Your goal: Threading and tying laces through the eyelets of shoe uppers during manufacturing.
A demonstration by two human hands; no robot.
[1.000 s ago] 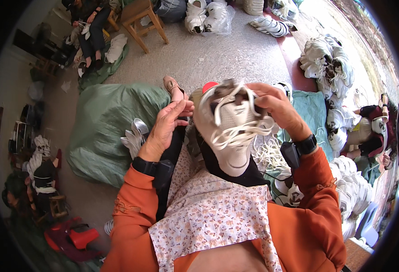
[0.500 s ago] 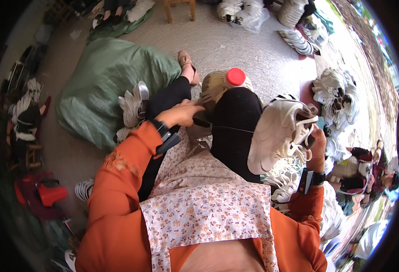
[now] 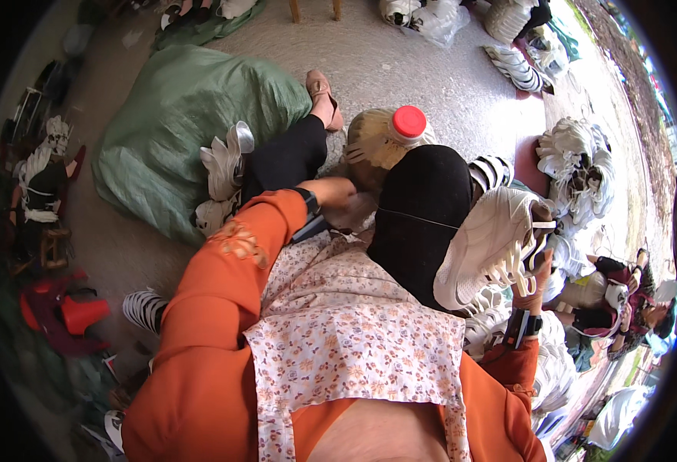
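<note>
A white sneaker [image 3: 486, 250] with loose laces rests beside my raised right knee [image 3: 419, 223], its sole side toward the knee. My right hand [image 3: 534, 279] grips it from the far right, partly hidden behind the laces. A thin thread [image 3: 415, 218] stretches across the black trouser knee toward the shoe. My left hand [image 3: 334, 192], blurred, is curled between my knees, near a clear plastic jug [image 3: 369, 150] with a red lid [image 3: 409, 122]. What its fingers hold does not show clearly.
A big green sack [image 3: 192, 131] lies at the left, with white shoes [image 3: 223, 162] against it. More white shoes [image 3: 577, 165] are heaped at the right. Other people [image 3: 635, 300] sit farther right. A red plastic seat [image 3: 65, 312] stands at lower left.
My left hand has shifted slightly right, and the dark handle seen in it earlier no longer shows. The sneaker and right hand have moved a little lower in view.
</note>
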